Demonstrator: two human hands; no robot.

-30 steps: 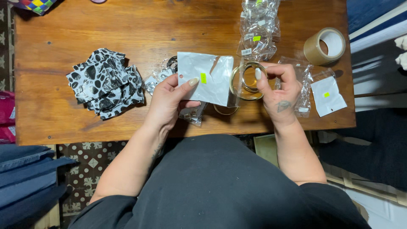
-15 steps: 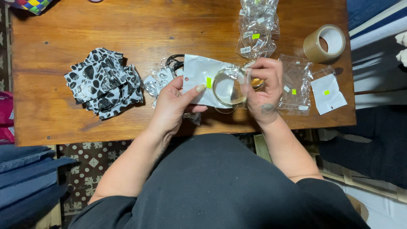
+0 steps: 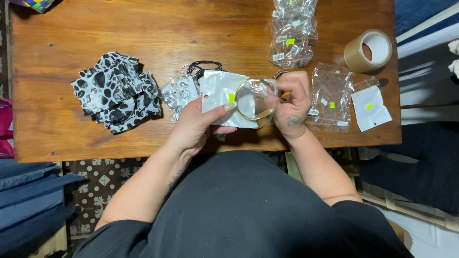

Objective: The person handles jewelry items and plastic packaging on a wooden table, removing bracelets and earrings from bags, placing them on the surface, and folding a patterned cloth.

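Head view: right hand [image 3: 288, 102] has brought bangle [image 3: 252, 99] leftward, now over white pouch [image 3: 221, 95], fingers pinching its rim. Left hand [image 3: 198, 125] pinches pouch above table [image 3: 191, 33]. Bagging looks underway.

Wooden table [image 3: 71, 138] with patterned pouches [image 3: 114, 91], clear packets [image 3: 330, 95], tape roll [image 3: 367, 50], black cord [image 3: 203, 67].

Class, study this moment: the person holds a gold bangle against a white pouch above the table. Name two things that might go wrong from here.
1. The right hand pinches the gold bangle only at its rim; it might slip and drop onto the wooden table.
2. The left hand grips the white pouch just by its lower edge, so the pouch could buckle or shift as the bangle presses against it.
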